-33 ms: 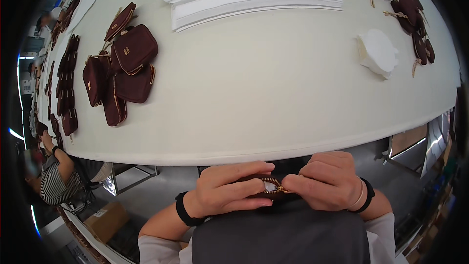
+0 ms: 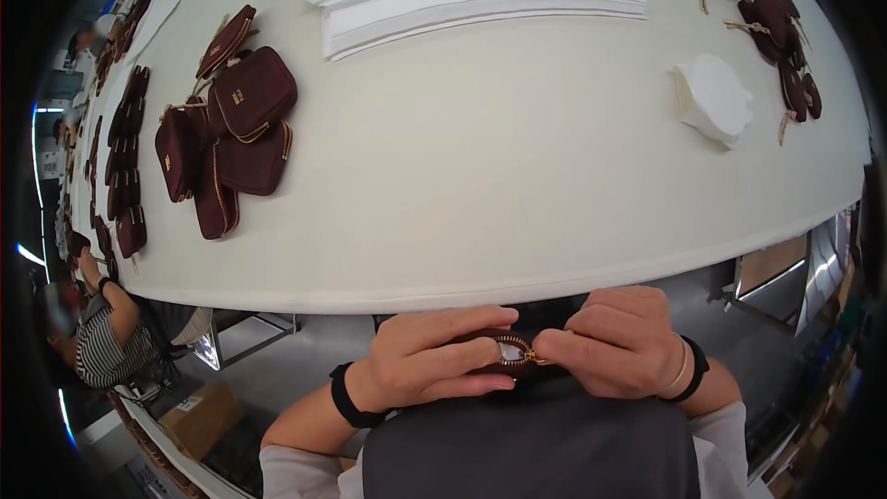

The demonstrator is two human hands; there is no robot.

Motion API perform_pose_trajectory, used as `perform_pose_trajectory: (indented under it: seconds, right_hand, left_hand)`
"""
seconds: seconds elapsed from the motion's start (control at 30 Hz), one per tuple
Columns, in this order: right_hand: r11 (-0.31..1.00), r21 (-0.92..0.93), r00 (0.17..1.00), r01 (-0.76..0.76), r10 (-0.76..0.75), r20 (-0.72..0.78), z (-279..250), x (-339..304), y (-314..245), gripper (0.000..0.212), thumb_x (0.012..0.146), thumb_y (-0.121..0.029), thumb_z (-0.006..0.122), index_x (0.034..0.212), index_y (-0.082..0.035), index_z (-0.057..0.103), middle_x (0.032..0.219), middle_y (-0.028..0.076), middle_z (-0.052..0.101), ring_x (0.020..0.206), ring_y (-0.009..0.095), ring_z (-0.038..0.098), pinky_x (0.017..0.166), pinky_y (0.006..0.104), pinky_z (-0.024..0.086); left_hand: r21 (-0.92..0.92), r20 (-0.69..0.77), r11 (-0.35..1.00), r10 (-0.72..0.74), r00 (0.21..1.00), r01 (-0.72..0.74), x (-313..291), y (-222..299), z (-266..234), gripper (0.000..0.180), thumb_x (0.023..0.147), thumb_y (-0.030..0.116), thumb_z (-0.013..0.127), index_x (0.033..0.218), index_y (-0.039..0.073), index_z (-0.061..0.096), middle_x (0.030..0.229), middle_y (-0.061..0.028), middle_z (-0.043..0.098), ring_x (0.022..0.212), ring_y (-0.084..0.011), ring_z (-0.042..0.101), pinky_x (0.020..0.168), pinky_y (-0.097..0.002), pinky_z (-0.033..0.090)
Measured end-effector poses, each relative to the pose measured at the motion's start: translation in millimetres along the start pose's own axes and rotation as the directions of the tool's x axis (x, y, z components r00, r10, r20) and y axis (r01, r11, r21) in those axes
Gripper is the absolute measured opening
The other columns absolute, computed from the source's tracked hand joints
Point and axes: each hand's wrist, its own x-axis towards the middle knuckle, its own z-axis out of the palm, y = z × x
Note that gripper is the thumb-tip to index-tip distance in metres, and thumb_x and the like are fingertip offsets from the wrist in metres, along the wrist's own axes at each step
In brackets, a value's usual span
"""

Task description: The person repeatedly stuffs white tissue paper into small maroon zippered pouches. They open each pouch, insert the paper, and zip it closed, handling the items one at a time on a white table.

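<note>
Close to my body, just off the table's near edge, my left hand point(image 2: 434, 351) grips a small dark maroon zip pouch point(image 2: 523, 371). Its fingers lie along both sides of the opening. Between the gold zipper teeth the pouch gapes, and something white point(image 2: 510, 352) shows inside. My right hand point(image 2: 617, 344) is closed, with thumb and finger pinched at the gold zipper pull point(image 2: 537, 358) on the pouch's right end. The fingers cover most of the pull and much of the pouch.
Maroon pouches point(image 2: 254, 97) lie heaped at the table's left, with rows point(image 2: 125, 148) beyond. More pouches point(image 2: 769, 23) sit far right, near a white crumpled piece point(image 2: 715, 100). White sheets point(image 2: 480, 9) are stacked at the back. Another person point(image 2: 111, 333) works at left.
</note>
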Motion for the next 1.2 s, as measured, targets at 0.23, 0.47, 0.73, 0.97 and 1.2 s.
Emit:
perform_pose_trajectory:
  seconds: [0.23, 0.47, 0.73, 0.97, 1.2]
  right_hand:
    - [0.995, 0.088, 0.999, -0.037, 0.036, 0.009, -0.2, -0.7, -0.3, 0.026, 0.074, -0.009, 0.078, 0.100, -0.007, 0.077, 0.065, -0.001, 0.050, 0.051, 0.011, 0.047, 0.041, 0.0254, 0.033]
    - [0.997, 0.069, 0.999, -0.025, 0.023, 0.029, -0.8, -0.3, 1.4, 0.027, 0.074, -0.010, 0.078, 0.101, -0.007, 0.077, 0.065, -0.001, 0.051, 0.051, 0.012, 0.047, 0.042, 0.0252, 0.034]
    - [0.999, 0.026, 1.000, -0.017, 0.017, 0.018, -4.4, -5.4, 1.8, 0.023, 0.073, -0.012, 0.078, 0.096, -0.011, 0.077, 0.066, -0.004, 0.050, 0.052, 0.010, 0.045, 0.042, 0.0241, 0.031]
    - [0.984, -0.122, 0.985, 0.131, -0.114, 0.131, -32.6, 20.3, -3.4, 0.028, 0.064, -0.018, 0.075, 0.092, -0.015, 0.076, 0.066, -0.007, 0.045, 0.052, 0.007, 0.041, 0.044, 0.0225, 0.027]
    - [0.987, -0.056, 0.974, 0.149, -0.137, 0.182, -34.4, 34.3, -1.0, 0.028, 0.066, -0.018, 0.075, 0.093, -0.015, 0.075, 0.066, -0.005, 0.043, 0.054, 0.007, 0.043, 0.044, 0.0227, 0.030]
  left_hand:
    - [-0.138, -0.082, 0.990, -0.015, 0.997, 0.004, -10.2, -7.5, 13.5, 0.039, 0.078, 0.025, 0.089, 0.102, 0.005, 0.064, 0.114, -0.0231, 0.071, 0.093, -0.0340, 0.076, 0.076, -0.0365, 0.064]
    - [-0.039, -0.082, 0.999, 0.007, 0.997, -0.010, -1.1, -4.3, 10.4, 0.030, 0.077, 0.018, 0.089, 0.099, 0.006, 0.073, 0.108, -0.0171, 0.072, 0.081, -0.0262, 0.074, 0.067, -0.0310, 0.061]
    - [-0.203, -0.014, 0.976, -0.088, 0.996, 0.083, 6.2, -0.3, 6.5, 0.029, 0.076, 0.013, 0.090, 0.099, 0.005, 0.074, 0.111, -0.0189, 0.073, 0.093, -0.0289, 0.076, 0.076, -0.0343, 0.064]
    - [-0.296, 0.072, 0.927, -0.219, 0.973, 0.230, 19.6, 14.4, 9.1, 0.043, 0.073, 0.006, 0.091, 0.109, 0.000, 0.069, 0.104, -0.0126, 0.075, 0.088, -0.0234, 0.076, 0.075, -0.0315, 0.062]
    - [-0.424, 0.186, 0.850, -0.256, 0.949, 0.313, 33.6, 12.8, 5.2, 0.052, 0.069, 0.004, 0.094, 0.114, 0.000, 0.069, 0.106, -0.0110, 0.076, 0.087, -0.0171, 0.074, 0.077, -0.0291, 0.060]
